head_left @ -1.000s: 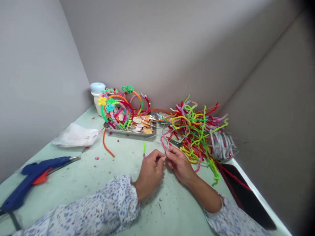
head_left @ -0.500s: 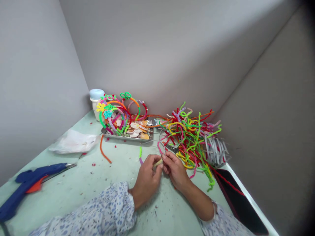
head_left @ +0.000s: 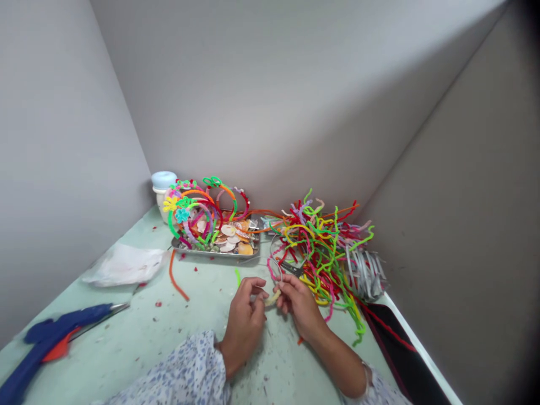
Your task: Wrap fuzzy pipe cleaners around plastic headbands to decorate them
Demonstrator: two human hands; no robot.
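Observation:
Close together above the table's middle, my two hands work on a pale yellow, fuzzy pipe cleaner (head_left: 273, 298). It appears to be wrapped around the end of a thin, light-coloured headband (head_left: 272, 253) that curves up and away from my fingers. My right hand (head_left: 300, 304) pinches the headband where the yellow part begins. The fingers of my left hand (head_left: 246, 315) are curled at the other end of the yellow part; their exact grip is partly hidden. Just beyond my left hand, a short green pipe cleaner (head_left: 237, 277) lies on the table.
A metal tray (head_left: 215, 256) holds shells and several colourful pipe-cleaner headbands (head_left: 194, 214). At right lie tangled pipe cleaners (head_left: 324, 242), dark scissors (head_left: 292, 269) and a bundle of silvery bands (head_left: 366, 273). A blue glue gun (head_left: 54, 337), plastic bag (head_left: 126, 264) and lidded jar (head_left: 163, 191) are left.
My left hand has shifted slightly left, away from the right hand, showing more of the yellow piece. The whole view has tilted up a little, so things sit lower.

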